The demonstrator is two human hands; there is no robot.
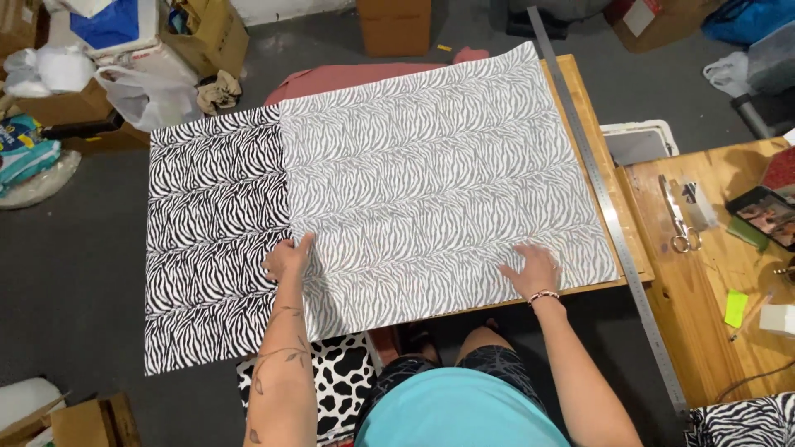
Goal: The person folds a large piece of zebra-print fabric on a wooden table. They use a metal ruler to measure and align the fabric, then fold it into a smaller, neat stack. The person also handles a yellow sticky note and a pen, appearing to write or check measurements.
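Note:
A large sheet of zebra-striped fabric [447,182] lies spread over a wooden table [580,99]. Its right part shows the paler back side, folded over; the bold black-and-white face [215,232] hangs past the table's left edge. My left hand [288,258] rests at the folded edge where pale meets bold, fingers pinching or pressing that edge. My right hand [530,269] lies flat with fingers spread on the pale fabric near the table's front edge, a bead bracelet at the wrist.
A long metal ruler [609,207] runs along the table's right edge. A second wooden table [704,290] at right carries scissors [677,219], a phone [766,213] and sticky notes. A cow-print stool [348,377] stands below. Cardboard boxes [207,33] and bags crowd the floor at back left.

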